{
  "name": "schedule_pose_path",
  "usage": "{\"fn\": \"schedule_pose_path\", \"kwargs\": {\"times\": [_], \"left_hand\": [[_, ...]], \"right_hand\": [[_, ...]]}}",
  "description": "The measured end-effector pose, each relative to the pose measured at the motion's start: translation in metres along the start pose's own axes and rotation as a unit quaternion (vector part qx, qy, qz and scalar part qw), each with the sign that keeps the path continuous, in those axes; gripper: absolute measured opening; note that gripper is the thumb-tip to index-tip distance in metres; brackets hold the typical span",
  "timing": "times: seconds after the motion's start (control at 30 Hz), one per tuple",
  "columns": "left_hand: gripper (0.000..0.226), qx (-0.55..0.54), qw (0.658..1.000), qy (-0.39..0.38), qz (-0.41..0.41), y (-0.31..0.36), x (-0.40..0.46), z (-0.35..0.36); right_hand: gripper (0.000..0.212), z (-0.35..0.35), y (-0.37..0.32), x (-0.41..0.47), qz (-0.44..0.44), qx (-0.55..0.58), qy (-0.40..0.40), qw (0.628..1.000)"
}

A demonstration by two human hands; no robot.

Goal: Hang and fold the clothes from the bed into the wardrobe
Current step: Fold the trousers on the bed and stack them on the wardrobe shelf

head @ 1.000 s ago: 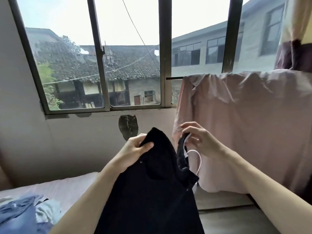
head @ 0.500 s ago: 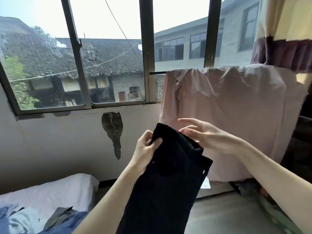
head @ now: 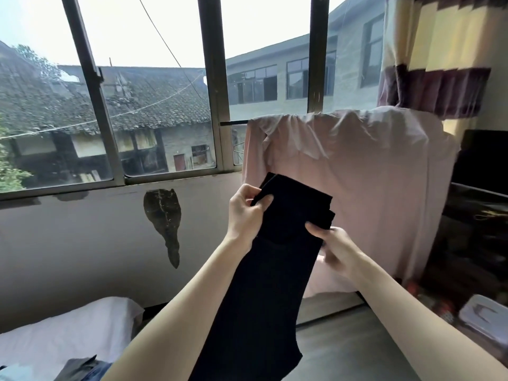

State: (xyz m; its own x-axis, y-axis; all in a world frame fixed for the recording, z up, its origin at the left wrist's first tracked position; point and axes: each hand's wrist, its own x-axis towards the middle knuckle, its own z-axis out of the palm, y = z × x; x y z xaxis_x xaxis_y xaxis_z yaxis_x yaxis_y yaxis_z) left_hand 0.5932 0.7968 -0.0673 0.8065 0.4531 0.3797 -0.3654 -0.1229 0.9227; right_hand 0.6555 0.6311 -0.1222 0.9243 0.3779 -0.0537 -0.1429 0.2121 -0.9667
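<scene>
We take the black garment point(head: 264, 270) as our landmark. Down to its left lies the bed point(head: 55, 342), with a few crumpled clothes point(head: 79, 371) at its near edge. Our left hand point(head: 246, 213) pinches the garment's upper left corner, thumb curled over the folded edge. The garment hangs in mid-air, its long axis running from that top edge down and slightly leftward (folded, it seems). Our right hand point(head: 334, 250) grips its right edge just below the top. Behind it to the right hangs a pink cloth point(head: 371, 188).
</scene>
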Motion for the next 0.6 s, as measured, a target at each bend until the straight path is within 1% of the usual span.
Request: {"fn": "schedule_pose_path", "kwargs": {"times": [0.1, 0.17, 0.27, 0.33, 0.4, 0.47, 0.53, 0.6], "left_hand": [[0.020, -0.012, 1.000, -0.013, 0.009, 0.022, 0.010, 0.006], [0.021, -0.022, 0.999, -0.016, 0.029, 0.042, 0.021, 0.005], [0.020, -0.008, 0.998, -0.026, 0.056, 0.064, 0.032, 0.001], [0.020, 0.003, 0.999, -0.025, 0.046, 0.063, 0.033, -0.002], [0.021, 0.004, 1.000, -0.008, 0.023, 0.053, 0.030, -0.003], [0.027, 0.004, 1.000, 0.007, 0.012, 0.043, 0.021, 0.000], [0.034, -0.005, 1.000, 0.008, 0.017, 0.040, 0.014, 0.003], [0.039, -0.010, 1.000, 0.007, 0.018, 0.038, 0.009, 0.004]], "right_hand": [[0.021, 0.010, -0.029, 0.006, -0.112, 0.054, 0.053, 0.991], [0.019, 0.017, -0.055, 0.010, -0.181, 0.043, 0.073, 0.980], [0.022, 0.015, -0.088, 0.014, -0.261, -0.009, 0.069, 0.963], [0.025, 0.009, -0.097, 0.016, -0.277, -0.051, 0.059, 0.958], [0.029, 0.004, -0.096, 0.016, -0.269, -0.090, 0.049, 0.958], [0.030, -0.002, -0.086, 0.015, -0.261, -0.127, 0.050, 0.956], [0.029, -0.005, -0.083, 0.014, -0.267, -0.143, 0.065, 0.951], [0.035, -0.004, -0.086, 0.012, -0.295, -0.145, 0.072, 0.942]]}}
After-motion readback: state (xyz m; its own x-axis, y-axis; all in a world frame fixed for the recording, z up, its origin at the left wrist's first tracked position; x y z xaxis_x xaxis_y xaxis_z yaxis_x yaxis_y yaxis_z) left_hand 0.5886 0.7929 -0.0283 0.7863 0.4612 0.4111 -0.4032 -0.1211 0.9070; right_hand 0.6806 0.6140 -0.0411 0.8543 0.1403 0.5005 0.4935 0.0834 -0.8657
